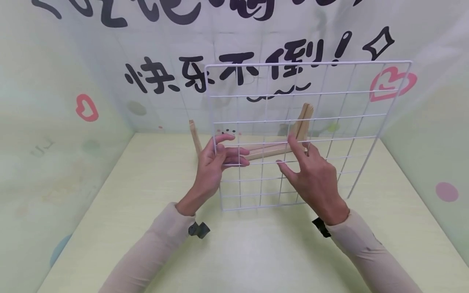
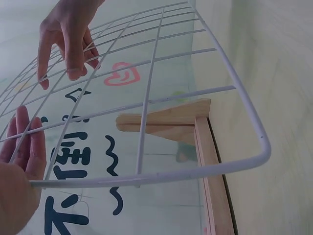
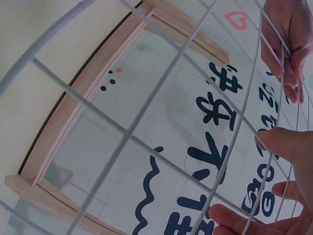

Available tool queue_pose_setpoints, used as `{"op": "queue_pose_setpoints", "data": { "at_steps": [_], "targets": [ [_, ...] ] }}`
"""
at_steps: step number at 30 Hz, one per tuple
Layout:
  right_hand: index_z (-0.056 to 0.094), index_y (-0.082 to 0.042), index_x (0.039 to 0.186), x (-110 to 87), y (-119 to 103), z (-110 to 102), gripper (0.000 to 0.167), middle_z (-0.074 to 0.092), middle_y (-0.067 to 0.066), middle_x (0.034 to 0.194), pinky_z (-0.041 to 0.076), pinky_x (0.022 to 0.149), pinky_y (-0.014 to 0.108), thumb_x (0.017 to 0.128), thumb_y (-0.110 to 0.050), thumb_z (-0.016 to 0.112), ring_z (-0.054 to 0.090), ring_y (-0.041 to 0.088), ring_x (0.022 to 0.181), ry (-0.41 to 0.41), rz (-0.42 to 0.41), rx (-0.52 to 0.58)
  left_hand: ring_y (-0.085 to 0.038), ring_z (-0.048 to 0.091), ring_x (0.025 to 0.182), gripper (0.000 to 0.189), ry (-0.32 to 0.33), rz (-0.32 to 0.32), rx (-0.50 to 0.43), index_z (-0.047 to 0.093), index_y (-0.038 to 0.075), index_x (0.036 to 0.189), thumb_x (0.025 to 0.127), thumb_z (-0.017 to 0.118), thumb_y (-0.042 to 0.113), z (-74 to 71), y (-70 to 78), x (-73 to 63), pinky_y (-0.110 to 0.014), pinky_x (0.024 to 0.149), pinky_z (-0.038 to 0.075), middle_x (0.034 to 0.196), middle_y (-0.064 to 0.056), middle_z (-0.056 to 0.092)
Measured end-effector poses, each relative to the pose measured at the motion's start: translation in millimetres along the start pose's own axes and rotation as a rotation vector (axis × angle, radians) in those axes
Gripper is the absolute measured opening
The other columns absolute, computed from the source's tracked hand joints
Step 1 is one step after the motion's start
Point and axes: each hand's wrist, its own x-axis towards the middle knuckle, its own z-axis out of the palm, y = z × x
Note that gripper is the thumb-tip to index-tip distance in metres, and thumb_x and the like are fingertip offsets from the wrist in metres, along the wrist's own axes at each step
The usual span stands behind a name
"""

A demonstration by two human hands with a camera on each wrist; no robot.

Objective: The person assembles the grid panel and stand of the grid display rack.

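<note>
A white wire grid panel point(image 1: 307, 63) stands tilted above the table in the head view. My left hand point(image 1: 212, 160) grips its left edge, thumb in front and fingers behind the wires. On the near side of the mesh, my right hand point(image 1: 313, 175) touches the wires with thumb and fingers spread. In the left wrist view its fingertips point(image 2: 74, 73) rest right at the wires. Behind the grid lies a light wooden frame point(image 1: 269, 152), a long bar with an upright at each end. Through the mesh, the right wrist view shows this wooden frame point(image 3: 89, 93) with both its end pieces.
The pale table top point(image 1: 234, 252) runs back to a printed cloth backdrop point(image 1: 99, 81) with large black characters and pink hearts. Cloth walls also rise on both sides. A small black device point(image 1: 199, 230) sits at the left wrist and another point(image 1: 321, 227) at the right.
</note>
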Motion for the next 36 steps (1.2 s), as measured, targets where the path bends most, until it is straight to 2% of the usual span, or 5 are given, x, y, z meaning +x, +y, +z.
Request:
{"op": "queue_pose_setpoints", "data": {
  "at_steps": [7, 21, 30, 33, 36],
  "targets": [
    [0.061, -0.010, 0.129, 4.7, -0.5, -2.7, 0.058, 0.067, 0.024, 0.095, 0.020, 0.035, 0.024, 0.079, -0.035, 0.080, 0.052, 0.027, 0.041, 0.087, -0.016, -0.047, -0.019, 0.074, 0.086, 0.026, -0.071, 0.026, 0.018, 0.053, 0.018, 0.123, 0.107, 0.037, 0.031, -4.0, 10.8, 3.4, -0.042, 0.083, 0.061, 0.105, 0.000, 0.075],
    [0.061, -0.009, 0.125, 8.9, -2.2, -4.2, 0.058, 0.064, 0.027, 0.098, 0.020, 0.035, 0.025, 0.077, -0.031, 0.082, 0.049, 0.028, 0.041, 0.093, 0.030, -0.056, -0.019, 0.074, 0.090, 0.027, -0.085, 0.033, 0.038, 0.052, 0.019, 0.125, 0.106, 0.038, 0.032, -1.8, 18.8, 6.0, -0.044, 0.085, 0.060, 0.107, 0.001, 0.075],
    [0.058, -0.010, 0.129, 10.2, 1.2, -3.2, 0.057, 0.065, 0.027, 0.105, 0.021, 0.036, 0.025, 0.080, -0.033, 0.077, 0.055, 0.031, 0.048, 0.105, 0.053, -0.058, -0.019, 0.070, 0.105, 0.068, -0.094, -0.040, 0.147, 0.040, 0.005, 0.141, 0.094, 0.056, 0.051, -7.8, 22.5, 7.4, -0.046, 0.102, 0.051, 0.123, -0.024, 0.065],
    [0.059, -0.011, 0.130, 11.7, 2.1, -3.3, 0.056, 0.065, 0.027, 0.106, 0.021, 0.036, 0.026, 0.081, -0.032, 0.075, 0.058, 0.033, 0.051, 0.119, 0.065, -0.059, -0.013, 0.065, 0.109, 0.080, -0.020, 0.043, 0.280, 0.044, -0.004, 0.137, 0.089, 0.060, 0.057, -13.6, 25.4, 9.8, -0.036, 0.100, 0.052, 0.123, -0.017, 0.064],
    [0.059, -0.012, 0.131, 13.1, 2.8, -3.4, 0.057, 0.065, 0.027, 0.107, 0.021, 0.036, 0.026, 0.080, -0.031, 0.076, 0.059, 0.034, 0.052, 0.136, 0.071, -0.047, -0.013, 0.059, 0.110, 0.078, 0.114, 0.195, 0.407, 0.050, -0.013, 0.126, 0.089, 0.064, 0.054, -23.5, 30.6, 13.8, -0.028, 0.093, 0.050, 0.118, -0.007, 0.062]
  ]
}}
